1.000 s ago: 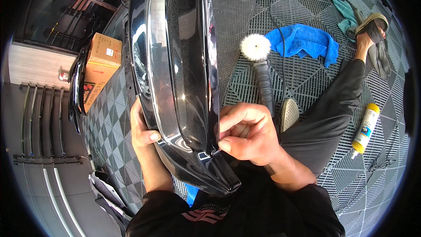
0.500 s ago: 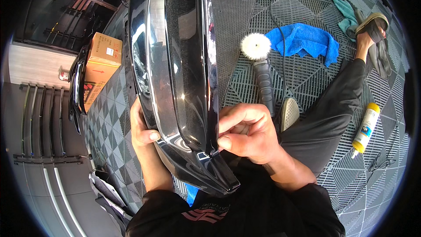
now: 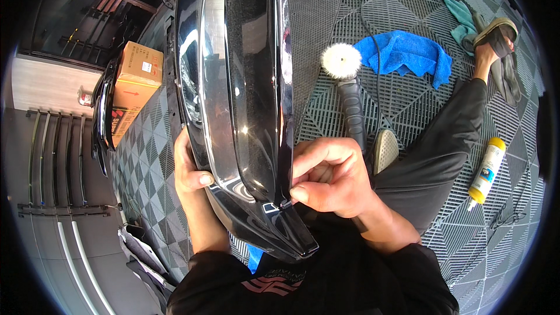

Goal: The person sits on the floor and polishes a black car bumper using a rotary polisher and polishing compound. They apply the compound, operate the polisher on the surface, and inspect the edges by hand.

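Head view: the long black car panel [image 3: 245, 81] runs from top to lower centre; its right edge is pinched by the right hand [image 3: 329, 178], its left edge is gripped by the left hand [image 3: 189, 166].

A brown cardboard box [image 3: 133, 90] stands on the grey tiled floor [image 3: 420, 99] toward the left, just beside the long black car part. It is oblong, with a small white label [image 3: 147, 67] near its top edge, a red arrow mark on its side and a dark red and black printed patch at its lower end. Toward the floor's right edge lies a slim white bottle [image 3: 487, 169] with yellow ends and a blue-and-yellow label [image 3: 486, 173] around its middle.
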The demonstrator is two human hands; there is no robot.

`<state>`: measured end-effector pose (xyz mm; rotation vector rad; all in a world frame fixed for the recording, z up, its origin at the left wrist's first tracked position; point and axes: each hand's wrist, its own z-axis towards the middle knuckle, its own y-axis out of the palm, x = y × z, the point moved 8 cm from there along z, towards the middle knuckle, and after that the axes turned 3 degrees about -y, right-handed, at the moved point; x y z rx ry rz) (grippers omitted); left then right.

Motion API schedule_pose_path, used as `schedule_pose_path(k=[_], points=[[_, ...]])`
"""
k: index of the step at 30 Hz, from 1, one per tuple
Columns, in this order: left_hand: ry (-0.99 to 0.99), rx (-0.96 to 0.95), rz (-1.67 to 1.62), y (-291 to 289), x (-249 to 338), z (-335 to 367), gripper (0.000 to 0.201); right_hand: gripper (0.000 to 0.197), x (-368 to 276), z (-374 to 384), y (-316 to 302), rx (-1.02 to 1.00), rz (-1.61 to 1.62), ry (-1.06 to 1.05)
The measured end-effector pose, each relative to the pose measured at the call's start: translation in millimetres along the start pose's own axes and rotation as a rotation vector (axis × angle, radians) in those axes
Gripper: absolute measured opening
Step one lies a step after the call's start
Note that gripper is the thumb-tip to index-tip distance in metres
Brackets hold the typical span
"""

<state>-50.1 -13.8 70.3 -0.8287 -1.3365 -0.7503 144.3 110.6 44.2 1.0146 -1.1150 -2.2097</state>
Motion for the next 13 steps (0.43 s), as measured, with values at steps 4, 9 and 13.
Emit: schedule_pose_path(k=[4, 9, 13], points=[[0.004, 0.008, -0.012, 3.2, 1.0, -0.4, 0.099, 0.020, 1.5, 0.1, -0.3, -0.001, 0.013, 0.011], [-0.001, 0.007, -0.019, 3.8, 1.4, -1.2, 0.099, 0.020, 4.1, -0.6, -1.0, 0.011, 0.040, 0.031], [0.004, -0.023, 0.013, 7.4, 7.2, 0.6, 0.101, 0.022, 4.2, 0.1, -1.7, -0.024, 0.022, 0.009]])
